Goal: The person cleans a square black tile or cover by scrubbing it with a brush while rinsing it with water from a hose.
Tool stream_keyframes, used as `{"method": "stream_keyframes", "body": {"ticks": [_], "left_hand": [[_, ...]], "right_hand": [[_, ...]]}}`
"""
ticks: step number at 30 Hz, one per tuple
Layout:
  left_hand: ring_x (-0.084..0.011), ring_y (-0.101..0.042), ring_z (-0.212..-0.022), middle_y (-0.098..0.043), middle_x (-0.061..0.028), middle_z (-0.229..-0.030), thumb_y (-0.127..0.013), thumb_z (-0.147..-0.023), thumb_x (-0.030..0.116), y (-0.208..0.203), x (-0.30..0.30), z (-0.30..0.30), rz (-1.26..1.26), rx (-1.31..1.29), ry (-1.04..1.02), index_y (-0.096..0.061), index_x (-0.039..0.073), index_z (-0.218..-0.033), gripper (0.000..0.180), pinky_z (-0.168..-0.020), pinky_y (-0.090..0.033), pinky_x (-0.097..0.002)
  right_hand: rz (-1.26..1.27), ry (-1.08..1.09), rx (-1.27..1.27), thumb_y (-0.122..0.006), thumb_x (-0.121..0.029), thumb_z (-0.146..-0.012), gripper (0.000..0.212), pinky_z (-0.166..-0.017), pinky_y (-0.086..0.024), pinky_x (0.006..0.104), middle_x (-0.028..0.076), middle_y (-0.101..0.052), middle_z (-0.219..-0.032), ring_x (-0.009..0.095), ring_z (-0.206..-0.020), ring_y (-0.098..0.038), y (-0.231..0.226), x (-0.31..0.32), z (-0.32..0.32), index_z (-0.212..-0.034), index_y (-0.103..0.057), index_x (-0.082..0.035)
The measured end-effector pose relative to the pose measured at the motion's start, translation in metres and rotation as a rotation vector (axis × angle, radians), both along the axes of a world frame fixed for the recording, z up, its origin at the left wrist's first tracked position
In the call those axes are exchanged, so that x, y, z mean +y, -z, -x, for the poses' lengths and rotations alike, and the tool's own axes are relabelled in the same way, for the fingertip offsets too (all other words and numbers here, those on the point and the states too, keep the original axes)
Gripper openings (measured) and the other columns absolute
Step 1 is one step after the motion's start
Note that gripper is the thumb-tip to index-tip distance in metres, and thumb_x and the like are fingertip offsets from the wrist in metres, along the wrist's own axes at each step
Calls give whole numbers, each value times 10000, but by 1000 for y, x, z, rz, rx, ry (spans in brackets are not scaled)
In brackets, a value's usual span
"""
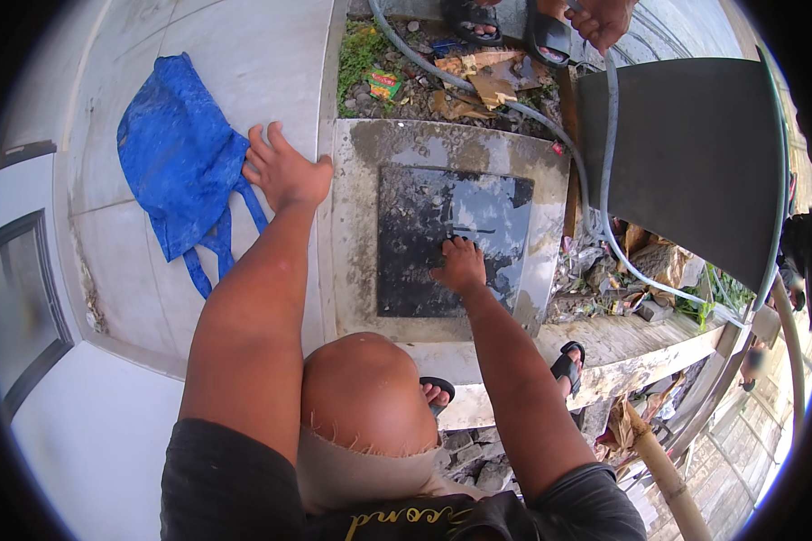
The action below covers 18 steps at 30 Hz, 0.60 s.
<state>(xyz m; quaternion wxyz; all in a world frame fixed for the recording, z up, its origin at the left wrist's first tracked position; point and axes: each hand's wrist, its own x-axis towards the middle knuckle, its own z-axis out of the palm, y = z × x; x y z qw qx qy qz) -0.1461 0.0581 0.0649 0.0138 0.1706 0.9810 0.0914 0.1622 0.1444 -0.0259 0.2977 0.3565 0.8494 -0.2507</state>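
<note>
My left hand, its fingers spread, leans on the edge of the pale tiled floor. Its fingertips reach the side of a crumpled blue cloth bag with dangling straps. Toward the middle, my right hand rests on a wet black square cover set in a concrete frame. Those fingers bend down at the middle of the cover, just on the near side of a dark slot-like mark. Exactly what the fingertips hook onto is hidden.
Another person's hand holds a grey hose at the top right. Beside it leans a large dark panel. Rubble and torn cardboard lie beyond the frame. A bamboo pole slants at the lower right.
</note>
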Motion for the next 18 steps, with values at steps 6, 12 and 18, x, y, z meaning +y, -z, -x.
{"method": "stream_keyframes", "body": {"ticks": [6, 12, 18], "left_hand": [[-340, -303, -1368, -284, -130, -1492, -817, -673, 325, 1, 0, -1, -5, 19, 3, -395, 85, -1395, 870, -1154, -171, -489], [-344, -305, -1370, -296, -131, -1488, -837, -664, 335, 1, 0, -1, -7, 37, 14, -382, 97, -1390, 889, -1150, -179, -500], [-347, -309, -1367, -299, -133, -1487, -837, -660, 333, 3, 2, -1, -5, 43, 14, -377, 95, -1393, 897, -1148, -182, -499]], "right_hand": [[14, -15, -28, -801, -430, -767, 565, -1097, -368, 465, 95, -549, -1235, 298, -1267, -477, -4, -5, 2, -1191, -616, -106], [-69, -33, 60, -768, -452, -804, 604, -1081, -383, 419, 103, -540, -1258, 290, -1270, -475, -6, -19, -10, -1234, -593, -66], [-161, -24, 270, -733, -438, -837, 539, -1045, -407, 408, 128, -553, -1216, 301, -1202, -510, 11, -26, -28, -1163, -609, -27]]}}
